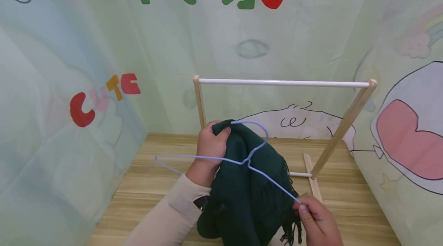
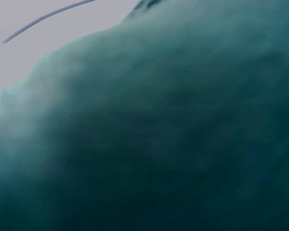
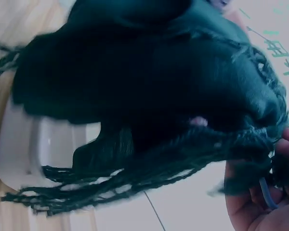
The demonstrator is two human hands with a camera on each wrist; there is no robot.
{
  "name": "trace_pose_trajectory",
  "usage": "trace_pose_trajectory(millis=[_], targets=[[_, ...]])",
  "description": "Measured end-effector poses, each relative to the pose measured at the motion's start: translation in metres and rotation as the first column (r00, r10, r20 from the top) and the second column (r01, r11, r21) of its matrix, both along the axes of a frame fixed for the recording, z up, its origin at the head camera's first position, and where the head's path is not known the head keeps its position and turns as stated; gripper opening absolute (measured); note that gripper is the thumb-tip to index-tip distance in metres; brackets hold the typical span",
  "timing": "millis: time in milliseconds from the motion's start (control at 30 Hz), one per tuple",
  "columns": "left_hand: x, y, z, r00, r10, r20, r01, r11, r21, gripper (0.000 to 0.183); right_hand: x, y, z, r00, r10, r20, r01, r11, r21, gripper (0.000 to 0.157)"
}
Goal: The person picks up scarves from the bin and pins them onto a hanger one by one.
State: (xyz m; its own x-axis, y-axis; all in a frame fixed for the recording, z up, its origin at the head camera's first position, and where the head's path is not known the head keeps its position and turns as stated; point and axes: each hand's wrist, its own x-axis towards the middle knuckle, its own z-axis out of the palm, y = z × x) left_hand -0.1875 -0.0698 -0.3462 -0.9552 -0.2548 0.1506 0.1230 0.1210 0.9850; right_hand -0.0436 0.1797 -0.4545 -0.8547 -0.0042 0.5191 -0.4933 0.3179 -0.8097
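A dark green fringed scarf (image 1: pixel 242 184) hangs in folds from my left hand (image 1: pixel 211 144), which grips its top edge. Across the scarf's front lies a blue wire clothes hanger (image 1: pixel 273 182), its hook curving up to the right of the left hand and one arm crossing over the left wrist. With thumb and fingers, my right hand (image 1: pixel 318 219) pinches the hanger's right end beside the fringe. In the right wrist view, fringe (image 3: pixel 111 190) dangles near the right hand (image 3: pixel 265 197). Blurred scarf cloth (image 2: pixel 159 130) fills most of the left wrist view.
Behind the hands stands a rack with wooden side posts (image 1: pixel 340 130) and a white top rail (image 1: pixel 283 83) on a wood-grain table (image 1: pixel 128 196). A white container (image 3: pixel 19 149) sits below the scarf. Printed cloth walls (image 1: pixel 214 46) surround the table.
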Motion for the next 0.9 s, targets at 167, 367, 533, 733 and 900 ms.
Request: trace_pose_trajectory(millis=[167, 367, 533, 733, 900], targets=[[-0.005, -0.01, -0.003, 1.0, -0.011, 0.002, 0.012, 0.996, -0.09, 0.023, 0.0, 0.007, 0.013, 0.992, -0.081, 0.094, 0.084, 0.996, -0.032, 0.026], [-0.002, -0.016, 0.001, 0.994, -0.105, 0.027, 0.108, 0.94, -0.323, 0.028, -0.002, 0.014, 0.021, 0.972, -0.169, 0.161, 0.166, 0.986, 0.031, 0.025], [0.005, -0.016, 0.004, 0.97, -0.229, 0.076, 0.238, 0.851, -0.468, 0.058, -0.006, 0.017, 0.025, 0.958, -0.217, 0.187, 0.209, 0.976, 0.063, 0.024], [0.022, -0.019, 0.005, 0.932, -0.357, 0.06, 0.316, 0.722, -0.616, 0.072, -0.01, 0.022, 0.028, 0.953, -0.245, 0.181, 0.234, 0.969, 0.081, 0.024], [0.039, -0.02, -0.007, 0.913, -0.387, -0.13, 0.149, 0.612, -0.777, 0.049, -0.013, 0.027, 0.031, 0.945, -0.282, 0.167, 0.267, 0.958, 0.108, 0.025]])
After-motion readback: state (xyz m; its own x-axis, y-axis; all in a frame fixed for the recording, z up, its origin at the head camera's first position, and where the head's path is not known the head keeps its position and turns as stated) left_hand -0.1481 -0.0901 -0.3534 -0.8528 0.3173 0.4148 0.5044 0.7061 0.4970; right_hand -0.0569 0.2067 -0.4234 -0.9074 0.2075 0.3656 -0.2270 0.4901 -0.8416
